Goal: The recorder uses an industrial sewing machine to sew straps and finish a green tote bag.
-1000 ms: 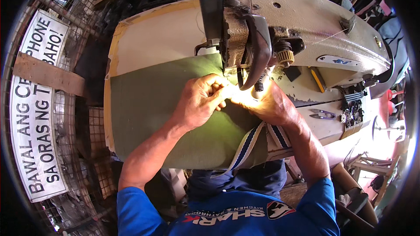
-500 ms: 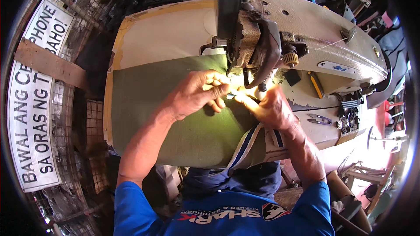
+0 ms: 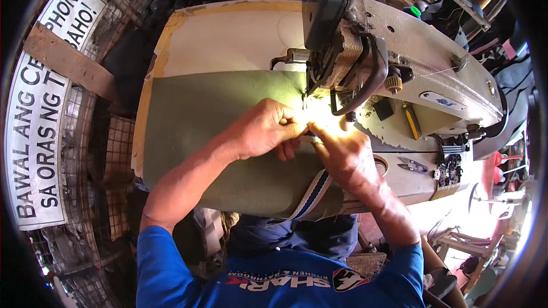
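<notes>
An olive-green fabric (image 3: 200,131) lies on the cream bed of a sewing machine (image 3: 428,51), whose needle area is brightly lit. Just in front of that area my left hand (image 3: 260,131) and my right hand (image 3: 342,159) meet, fingertips pinched together around a small dark piece too tiny to name. A white and navy striped strap (image 3: 308,197) runs from beneath my right hand down over the fabric's front edge. My right fingers are partly washed out by the lamp glare.
Right of the needle lie a yellow-handled tool (image 3: 411,120), thread snips (image 3: 414,165) and several dark metal bobbin parts (image 3: 446,170). Wire mesh with a white sign (image 3: 43,154) and a brown board (image 3: 71,57) stands at the left. A cluttered rack (image 3: 462,0) is behind the machine.
Both hands have drawn a little toward me from the needle, still meeting at the fingertips. The view has shifted, so the machine sits further right.
</notes>
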Tool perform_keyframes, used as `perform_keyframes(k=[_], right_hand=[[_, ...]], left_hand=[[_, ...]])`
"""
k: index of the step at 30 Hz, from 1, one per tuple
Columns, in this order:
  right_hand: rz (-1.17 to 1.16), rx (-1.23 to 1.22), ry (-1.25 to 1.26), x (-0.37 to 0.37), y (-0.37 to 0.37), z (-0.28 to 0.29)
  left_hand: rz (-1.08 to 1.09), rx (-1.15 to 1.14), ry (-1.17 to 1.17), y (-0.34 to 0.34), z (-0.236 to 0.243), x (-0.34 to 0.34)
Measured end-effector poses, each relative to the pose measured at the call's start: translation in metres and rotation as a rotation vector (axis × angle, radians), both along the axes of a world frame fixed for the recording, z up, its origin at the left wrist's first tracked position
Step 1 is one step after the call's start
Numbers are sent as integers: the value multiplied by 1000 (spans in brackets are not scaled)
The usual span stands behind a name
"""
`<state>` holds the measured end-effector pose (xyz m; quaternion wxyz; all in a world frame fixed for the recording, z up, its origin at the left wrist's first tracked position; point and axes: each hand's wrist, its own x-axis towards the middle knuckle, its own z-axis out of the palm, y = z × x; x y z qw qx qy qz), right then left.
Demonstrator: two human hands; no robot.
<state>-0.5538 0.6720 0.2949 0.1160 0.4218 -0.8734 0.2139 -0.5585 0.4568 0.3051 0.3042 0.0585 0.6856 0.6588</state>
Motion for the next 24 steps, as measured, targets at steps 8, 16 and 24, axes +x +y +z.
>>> perform_keyframes(k=[8,16,24], right_hand=[[-11,-491,-1492,-2,23,25],[3,-214,-1223,-7,20,21],[73,-224,-594,-51,7,-8]], left_hand=[[-62,-280,580,9,17,47],[78,-272,375,11,1,54],[137,-819,1021,-13,-26,9]])
